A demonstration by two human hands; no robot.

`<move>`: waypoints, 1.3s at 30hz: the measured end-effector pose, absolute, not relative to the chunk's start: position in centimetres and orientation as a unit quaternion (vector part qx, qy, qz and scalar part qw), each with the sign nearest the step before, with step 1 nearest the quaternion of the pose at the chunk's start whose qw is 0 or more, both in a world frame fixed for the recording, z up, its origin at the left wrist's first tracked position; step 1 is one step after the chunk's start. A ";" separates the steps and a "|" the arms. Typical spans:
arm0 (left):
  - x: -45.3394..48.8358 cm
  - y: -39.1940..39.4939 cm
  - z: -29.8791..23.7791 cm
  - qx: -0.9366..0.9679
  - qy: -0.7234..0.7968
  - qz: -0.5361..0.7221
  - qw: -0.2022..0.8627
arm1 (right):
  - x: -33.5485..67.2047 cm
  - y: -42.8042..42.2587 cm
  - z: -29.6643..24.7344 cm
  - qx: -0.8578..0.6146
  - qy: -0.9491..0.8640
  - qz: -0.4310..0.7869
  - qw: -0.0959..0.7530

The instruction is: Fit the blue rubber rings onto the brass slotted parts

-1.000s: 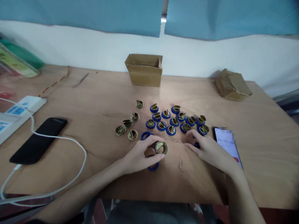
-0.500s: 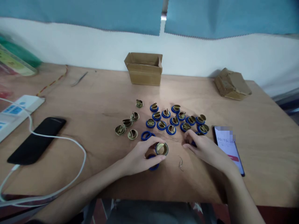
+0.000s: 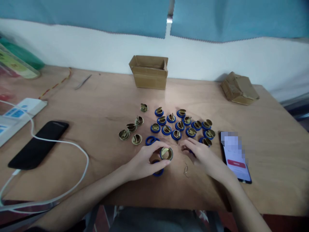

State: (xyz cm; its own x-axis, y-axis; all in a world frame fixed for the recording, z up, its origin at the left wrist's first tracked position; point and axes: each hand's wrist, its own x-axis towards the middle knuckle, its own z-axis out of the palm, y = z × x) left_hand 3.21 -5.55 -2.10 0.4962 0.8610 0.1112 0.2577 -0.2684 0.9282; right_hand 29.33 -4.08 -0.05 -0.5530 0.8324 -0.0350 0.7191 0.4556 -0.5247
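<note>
The left hand (image 3: 145, 161) rests on the wooden counter (image 3: 101, 106) with thumb and fingers curled around a round brass disc (image 3: 166, 153), pinching it by the rim just above the surface. Under the same hand lies a loose blue rubber ring (image 3: 158, 173), partly hidden by the fingers. The right hand (image 3: 205, 156) lies flat beside it, fingers stretched toward the left hand, the fingertips touching something small and dark on the wood; what it is cannot be made out, nor whether the fingers pinch it.

Just beyond both hands sits a cluster of brass discs already wearing blue rings (image 3: 180, 124), set close together in rough rows. To their left, a smaller group of bare brass discs (image 3: 131, 132) lies apart, and an empty blue ring (image 3: 151, 140) rests between that group and the left hand.

Right of the right hand lies a smartphone with a lit white screen (image 3: 236, 159) showing a red button; its writing is blurred and unreadable. At the left edge are a black phone face down (image 3: 38, 145), a white cable (image 3: 60, 145) and a white power strip (image 3: 21, 111). An open cardboard box (image 3: 149, 71) stands at the back, a crumpled brown paper package (image 3: 239, 87) at the far right.
</note>
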 end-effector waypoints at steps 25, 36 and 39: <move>3.2 -5.5 -2.9 0.665 0.403 0.416 0.471 | 28.0 -4.2 3.3 -0.434 -0.634 0.588 0.252; 3.1 -5.2 -2.9 0.652 0.395 0.447 0.468 | 26.5 -4.5 1.3 -0.453 -0.624 0.573 0.278; 3.0 -5.2 -2.9 0.641 0.384 0.452 0.487 | 26.4 -4.9 1.0 -0.463 -0.554 0.653 0.228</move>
State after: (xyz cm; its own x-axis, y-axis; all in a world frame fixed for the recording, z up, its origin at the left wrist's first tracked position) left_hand 3.00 -5.19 -2.92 0.2957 0.9328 0.2060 0.0517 -0.2310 0.9716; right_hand 26.44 -4.95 1.01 -0.4672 0.8112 -0.3518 0.2142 -0.2822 -0.9351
